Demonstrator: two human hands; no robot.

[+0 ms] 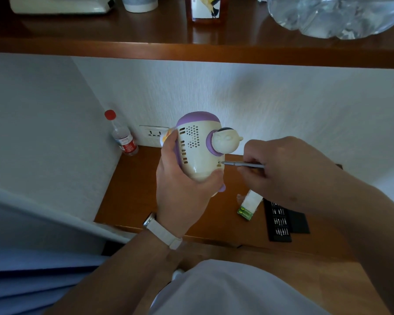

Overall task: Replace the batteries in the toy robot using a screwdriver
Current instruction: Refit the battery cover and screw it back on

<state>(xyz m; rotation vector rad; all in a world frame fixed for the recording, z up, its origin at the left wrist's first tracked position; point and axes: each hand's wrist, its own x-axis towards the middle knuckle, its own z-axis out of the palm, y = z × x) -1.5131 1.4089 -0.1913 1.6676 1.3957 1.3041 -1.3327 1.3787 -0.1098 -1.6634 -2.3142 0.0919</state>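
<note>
Frame centre — my left hand grips the cream-and-purple plastic toy robot; right hand pinches the slim silver screwdriver, tip seated at a screw hole — unscrewing step, I judge; next needs steady turning.

Left hand grips toy robot; right hand holds screwdriver, tip at screw hole.

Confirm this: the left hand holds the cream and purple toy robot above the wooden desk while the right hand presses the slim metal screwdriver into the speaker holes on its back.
Not quite. In the head view the slim metal screwdriver in the right hand has its tip at a small recess near the lower edge of the cream and purple toy robot, not the speaker holes. The left hand does hold the toy above the wooden desk.
</note>
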